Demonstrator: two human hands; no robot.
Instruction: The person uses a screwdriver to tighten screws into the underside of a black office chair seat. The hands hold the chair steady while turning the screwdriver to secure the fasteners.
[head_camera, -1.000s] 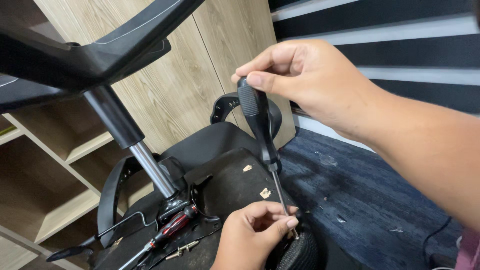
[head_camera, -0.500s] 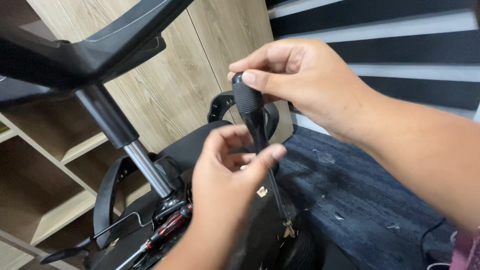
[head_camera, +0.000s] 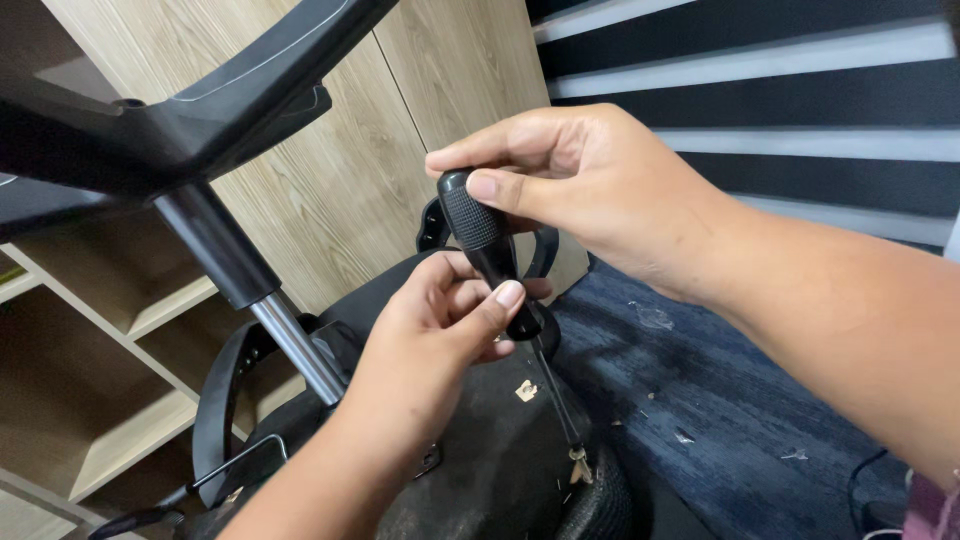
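An office chair lies upturned, its black seat underside (head_camera: 490, 450) facing me. My right hand (head_camera: 585, 180) grips the top of a black-handled screwdriver (head_camera: 482, 240), held nearly upright. The shaft (head_camera: 556, 400) runs down to a small screw (head_camera: 578, 462) at the seat's edge. My left hand (head_camera: 440, 320) pinches the lower part of the handle between thumb and fingers. The chair's silver gas cylinder (head_camera: 295, 345) and black base leg (head_camera: 200, 110) rise at the left.
A black armrest loop (head_camera: 215, 410) curves at lower left. Light wooden cabinet doors (head_camera: 400, 120) and open shelves (head_camera: 110, 400) stand behind. Dark blue carpet (head_camera: 720, 400) with small white scraps lies at the right, under a striped dark wall.
My left hand has left the screw at the shaft's tip and come up to the screwdriver handle. The right hand kept hold of the handle top.
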